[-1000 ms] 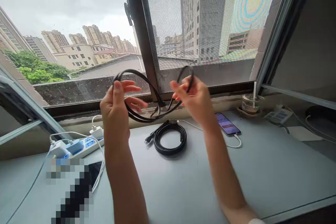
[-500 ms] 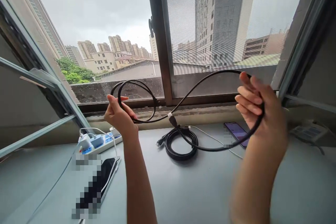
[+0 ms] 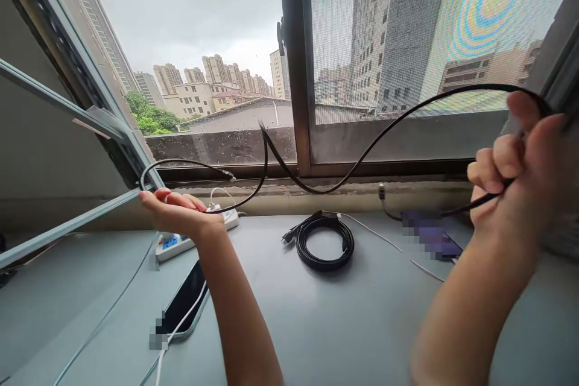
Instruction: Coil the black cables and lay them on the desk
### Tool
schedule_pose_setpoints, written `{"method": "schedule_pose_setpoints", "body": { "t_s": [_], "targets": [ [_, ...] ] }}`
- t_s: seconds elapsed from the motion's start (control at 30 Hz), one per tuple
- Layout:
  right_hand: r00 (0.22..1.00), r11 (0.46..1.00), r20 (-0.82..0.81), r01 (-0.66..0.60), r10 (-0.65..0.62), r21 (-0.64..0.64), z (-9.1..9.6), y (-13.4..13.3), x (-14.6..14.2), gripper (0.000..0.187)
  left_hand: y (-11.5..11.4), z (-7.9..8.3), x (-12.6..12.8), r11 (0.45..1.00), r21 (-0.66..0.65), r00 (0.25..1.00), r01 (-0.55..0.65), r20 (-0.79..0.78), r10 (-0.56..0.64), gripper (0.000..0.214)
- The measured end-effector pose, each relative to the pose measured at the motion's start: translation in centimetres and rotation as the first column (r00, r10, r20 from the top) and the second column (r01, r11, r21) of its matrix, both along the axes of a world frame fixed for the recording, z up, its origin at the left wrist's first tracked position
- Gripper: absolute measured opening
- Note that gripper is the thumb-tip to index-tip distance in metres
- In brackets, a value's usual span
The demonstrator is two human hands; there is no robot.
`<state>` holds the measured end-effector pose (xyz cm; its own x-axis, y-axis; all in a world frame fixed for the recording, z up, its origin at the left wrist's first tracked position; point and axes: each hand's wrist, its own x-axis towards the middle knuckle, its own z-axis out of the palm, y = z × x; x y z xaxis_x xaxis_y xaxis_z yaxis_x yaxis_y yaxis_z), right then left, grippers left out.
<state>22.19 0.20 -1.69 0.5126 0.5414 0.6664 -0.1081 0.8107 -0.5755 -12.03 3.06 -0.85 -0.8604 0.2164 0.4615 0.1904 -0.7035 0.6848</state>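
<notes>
Right grip [image 3: 518, 163] curled around black cable [image 3: 322, 192], strung to left grip [image 3: 178, 208].

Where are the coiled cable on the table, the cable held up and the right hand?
Coiled cable [image 3: 325, 265]: head view, near edge of the ring.
Held cable [image 3: 314, 191]: head view, bottom of the middle sag.
Right hand [image 3: 518, 163]: head view, middle of the hand.

Left hand [image 3: 174, 208] palm up, fingers extended, black cable [image 3: 316, 191] looping beside the fingertips; right hand [image 3: 520, 169], blurred, curled round its far stretch. Below, coiled black cord [image 3: 325, 264] on grey desk [image 3: 339, 325], between dark phone [image 3: 185, 298] and purple-screened phone [image 3: 446, 245].
</notes>
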Motion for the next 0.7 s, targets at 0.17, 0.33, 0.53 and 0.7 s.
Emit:
{"method": "schedule_pose_setpoints", "body": {
  "t_s": [0.17, 0.33, 0.53, 0.7],
  "targets": [
    [0.951, 0.979, 0.252, 0.199, -0.181, -0.045, -0.5, 1.1, -1.0, 0.018, -0.8, 1.1, 2.3, 0.924, -0.042, 0.924, 0.38, -0.018, -0.381, 0.029],
    [0.955, 0.991, 0.267, 0.127, -0.132, 0.036, 0.1, 1.0, -3.3, 0.023, -0.7, 1.7, 5.2, 0.796, -0.113, 0.797, 0.594, -0.054, -0.602, 0.039],
    [0.898, 0.983, 0.43, -0.146, 0.086, 0.107, 0.8, -0.3, -6.3, 0.032, -1.5, 1.9, 6.7, 0.737, -0.406, 0.738, 0.54, -0.193, -0.647, 0.039],
    [0.827, 0.963, 0.528, -0.263, 0.194, 0.059, 0.6, 1.1, -7.8, 0.039, -1.2, 1.8, 7.3, 0.499, -0.738, 0.531, 0.455, -0.225, -0.817, 0.038]
  ]
}}
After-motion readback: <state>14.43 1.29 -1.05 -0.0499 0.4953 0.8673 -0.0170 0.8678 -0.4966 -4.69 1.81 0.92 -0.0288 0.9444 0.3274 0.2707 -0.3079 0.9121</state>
